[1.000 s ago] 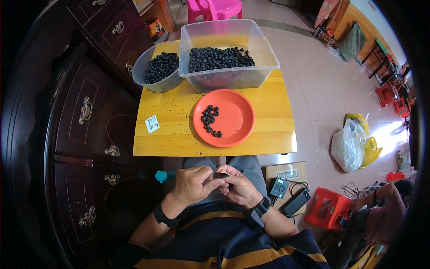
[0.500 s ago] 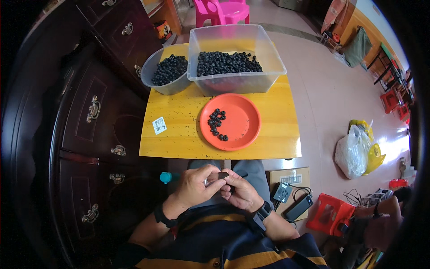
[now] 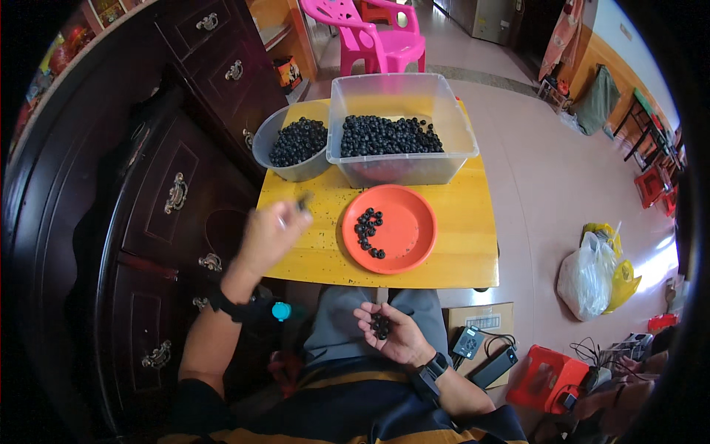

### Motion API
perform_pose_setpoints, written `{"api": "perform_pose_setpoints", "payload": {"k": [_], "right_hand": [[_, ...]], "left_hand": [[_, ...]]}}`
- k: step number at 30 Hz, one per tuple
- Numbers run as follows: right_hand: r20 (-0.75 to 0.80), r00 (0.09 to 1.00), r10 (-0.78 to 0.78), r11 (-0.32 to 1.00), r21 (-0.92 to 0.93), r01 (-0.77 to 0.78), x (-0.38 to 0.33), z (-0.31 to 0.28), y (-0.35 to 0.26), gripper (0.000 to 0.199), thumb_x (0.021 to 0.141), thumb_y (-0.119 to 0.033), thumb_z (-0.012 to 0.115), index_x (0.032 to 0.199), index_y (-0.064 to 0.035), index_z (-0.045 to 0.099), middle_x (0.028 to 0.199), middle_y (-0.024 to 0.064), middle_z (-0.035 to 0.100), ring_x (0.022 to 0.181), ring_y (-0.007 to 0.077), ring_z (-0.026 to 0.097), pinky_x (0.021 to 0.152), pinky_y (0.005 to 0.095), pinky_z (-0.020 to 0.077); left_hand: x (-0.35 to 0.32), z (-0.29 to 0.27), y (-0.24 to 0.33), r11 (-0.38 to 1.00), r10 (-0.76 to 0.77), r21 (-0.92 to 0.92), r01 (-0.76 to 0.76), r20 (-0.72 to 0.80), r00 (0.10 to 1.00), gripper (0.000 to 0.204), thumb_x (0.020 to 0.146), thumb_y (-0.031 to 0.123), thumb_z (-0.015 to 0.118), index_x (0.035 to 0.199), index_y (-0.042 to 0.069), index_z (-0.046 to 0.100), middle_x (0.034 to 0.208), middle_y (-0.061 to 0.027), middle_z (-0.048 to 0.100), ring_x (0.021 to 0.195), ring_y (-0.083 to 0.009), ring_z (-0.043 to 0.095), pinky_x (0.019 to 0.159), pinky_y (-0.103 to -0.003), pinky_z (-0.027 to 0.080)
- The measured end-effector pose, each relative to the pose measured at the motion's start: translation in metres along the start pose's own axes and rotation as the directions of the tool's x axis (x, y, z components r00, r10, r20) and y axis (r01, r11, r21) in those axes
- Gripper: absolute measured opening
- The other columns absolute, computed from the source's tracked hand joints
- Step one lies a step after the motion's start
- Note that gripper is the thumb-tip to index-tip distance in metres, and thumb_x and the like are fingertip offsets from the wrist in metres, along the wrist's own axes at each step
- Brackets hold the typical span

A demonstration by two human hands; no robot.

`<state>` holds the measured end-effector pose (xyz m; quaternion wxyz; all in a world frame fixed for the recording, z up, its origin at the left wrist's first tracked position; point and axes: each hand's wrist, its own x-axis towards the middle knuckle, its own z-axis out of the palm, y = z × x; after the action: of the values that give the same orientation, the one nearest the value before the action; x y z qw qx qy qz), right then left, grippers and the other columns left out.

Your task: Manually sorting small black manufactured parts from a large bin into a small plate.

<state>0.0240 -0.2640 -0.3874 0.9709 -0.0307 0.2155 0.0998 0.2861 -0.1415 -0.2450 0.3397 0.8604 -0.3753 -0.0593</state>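
Yellow varnished wood: a small tabletop [image 3: 466, 255], speckled with dark crumbs, is carrying a round orange-red plastic plate [image 3: 413, 228]. Just beyond the plate, a translucent rectangular plastic bin [image 3: 414, 174] is standing; beyond and left of the plate, a round translucent plastic tub [image 3: 292, 172]. Both are holding heaps of small, round, black bead-like pieces [image 3: 388, 135]. Pink plastic armchair [image 3: 399, 48] is standing well beyond the plate, dark wooden cabinet [image 3: 151, 214] is rising well to its left, white plastic bag [image 3: 584, 277] is sitting on pale floor tiles [image 3: 510, 163] well to its right.

More bead-like pieces are lying in a curved cluster inside the plate's left side; being roundish, they are showing no clear long axis. Small dark object [image 3: 304, 200] left of the plate is blurring; cannot tell its long axis.

Left hand [image 3: 274, 229] is hovering left of the plate, its fingertips pinching that object narrowly. Right hand [image 3: 403, 339] is hanging on the plate's near side, above the lap, palm up, fingers loosely curling, cupping several bead-like pieces.
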Motion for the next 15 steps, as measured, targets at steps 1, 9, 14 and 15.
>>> {"api": "perform_pose_setpoints", "payload": {"k": [1,9,14,15], "right_hand": [[0.015,1.000,-0.003,1.000,0.022,0.003,0.000,-0.001,-0.001,0.038,0.102,-0.032,0.046,0.126,-0.0035,0.054,0.127,0.0134,0.060,0.105,0.0230,0.062,0.086,0.0341,0.0521],[0.039,0.999,0.010,0.999,0.049,-0.012,0.000,0.013,-0.003,0.043,0.102,-0.033,0.044,0.130,-0.0016,0.050,0.131,0.0166,0.055,0.115,0.0270,0.058,0.094,0.0388,0.0496],[0.088,0.996,0.020,1.000,0.011,-0.021,0.010,-0.017,0.007,0.037,0.103,-0.034,0.041,0.121,-0.0038,0.053,0.119,0.0131,0.061,0.110,0.0252,0.059,0.095,0.0399,0.0491],[0.058,0.998,0.032,0.999,0.019,-0.033,0.011,-0.012,0.011,0.033,0.103,-0.032,0.042,0.117,-0.0058,0.054,0.115,0.0114,0.061,0.108,0.0243,0.060,0.095,0.0400,0.0493]], "left_hand": [[0.013,-0.011,0.004,0.995,0.034,-0.086,-0.048,-0.158,0.987,0.031,0.084,0.021,0.072,0.103,-0.001,0.062,0.074,-0.0049,0.059,0.067,-0.0100,0.054,0.062,-0.028,0.047],[-0.044,0.031,0.024,0.998,-0.024,-0.048,0.037,0.256,0.966,0.021,0.082,0.021,0.071,0.084,0.002,0.061,0.063,-0.0049,0.054,0.060,-0.0095,0.051,0.057,-0.031,0.045],[-0.103,0.091,0.028,0.992,0.124,-0.023,-0.126,0.437,0.891,0.025,0.078,0.024,0.074,0.097,0.009,0.066,0.073,-0.0092,0.068,0.067,-0.0292,0.068,0.058,-0.040,0.052],[-0.109,0.097,0.029,0.993,0.106,0.001,-0.118,0.437,0.893,0.023,0.078,0.024,0.073,0.094,0.009,0.065,0.072,-0.0090,0.067,0.067,-0.0298,0.068,0.057,-0.041,0.052]]}}
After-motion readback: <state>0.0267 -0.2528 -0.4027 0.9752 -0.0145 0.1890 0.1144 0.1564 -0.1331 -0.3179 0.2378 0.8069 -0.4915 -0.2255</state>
